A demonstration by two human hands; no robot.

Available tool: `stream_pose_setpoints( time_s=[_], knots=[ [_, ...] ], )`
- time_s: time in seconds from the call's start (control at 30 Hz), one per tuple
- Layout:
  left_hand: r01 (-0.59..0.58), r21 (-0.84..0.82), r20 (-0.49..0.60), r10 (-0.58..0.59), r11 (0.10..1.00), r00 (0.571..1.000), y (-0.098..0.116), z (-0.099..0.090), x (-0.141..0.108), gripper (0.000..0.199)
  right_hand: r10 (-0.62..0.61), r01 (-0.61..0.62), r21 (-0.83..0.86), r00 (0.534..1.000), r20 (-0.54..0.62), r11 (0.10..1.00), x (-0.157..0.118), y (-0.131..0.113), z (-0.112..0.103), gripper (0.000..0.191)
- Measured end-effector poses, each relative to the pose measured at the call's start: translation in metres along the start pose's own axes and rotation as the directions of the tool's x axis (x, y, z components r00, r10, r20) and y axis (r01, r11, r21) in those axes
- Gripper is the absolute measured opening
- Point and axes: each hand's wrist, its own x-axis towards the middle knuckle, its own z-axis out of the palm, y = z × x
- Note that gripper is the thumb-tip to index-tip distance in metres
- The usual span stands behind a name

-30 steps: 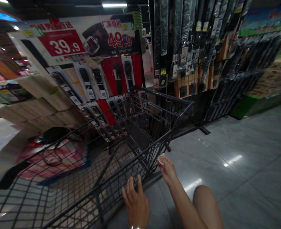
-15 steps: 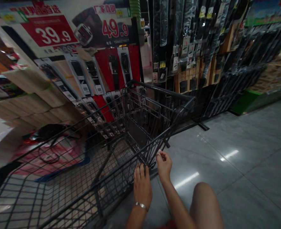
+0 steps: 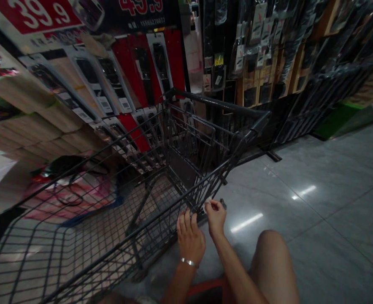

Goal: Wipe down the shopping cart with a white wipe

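A dark wire shopping cart (image 3: 174, 200) stands in front of me, its handle end toward the display rack. My left hand (image 3: 191, 238), with a silvery band at the wrist, has its fingers curled against the wire side of the cart near the rear corner. Just right of it, my right hand (image 3: 216, 218) is closed in a pinch on a small white piece (image 3: 207, 204), held close to the cart's lower rear frame. The white piece is mostly hidden by the fingers, so its kind is unclear.
Packaged belts (image 3: 93, 80) hang on a rack ahead, with price signs (image 3: 47, 17) above. A pink bundle (image 3: 88, 188) lies beyond the cart's left side. A green-sided bin (image 3: 338, 120) stands at right on the grey tiled floor (image 3: 303, 223). My bare knee (image 3: 271, 257) is at lower right.
The view has tilted downward, so the signs and rack sit higher. Both hands stay close to the cart's rear corner; the right hand keeps its pinch, with more of the white piece showing.
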Motion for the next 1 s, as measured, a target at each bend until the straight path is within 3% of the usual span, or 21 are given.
stream_pose_setpoints(
  time_s=[0.1,0.27,0.37,0.67,0.8,1.0],
  knots=[
    [-0.014,-0.026,-0.030,0.013,1.000,0.999,0.001,-0.005,0.002,0.048,0.095,-0.095,0.047,0.995,-0.016,0.994,-0.002,0.004,0.003,0.024],
    [0.032,0.012,0.077,-0.033,0.999,0.997,0.004,-0.011,0.008,0.071,0.226,-0.225,0.079,0.974,-0.006,0.971,-0.005,0.009,0.002,0.026],
    [0.043,0.047,0.088,-0.047,0.998,0.995,0.005,-0.010,0.009,0.075,0.258,-0.255,0.120,0.966,-0.014,0.959,-0.005,0.009,0.001,0.030],
    [-0.006,0.144,0.086,-0.006,0.990,0.996,0.002,-0.009,0.005,0.073,0.313,-0.319,0.352,0.947,0.075,0.880,0.001,-0.040,-0.002,0.031],
    [-0.010,0.183,0.092,-0.007,0.983,0.996,0.003,-0.012,0.006,0.068,0.196,-0.216,0.381,0.976,0.091,0.899,-0.004,-0.067,0.000,0.030],
    [-0.013,0.142,0.100,-0.001,0.990,0.995,0.001,-0.016,0.006,0.067,-0.044,0.068,0.367,0.996,-0.072,0.928,0.004,-0.125,0.007,0.033]
  ],
)
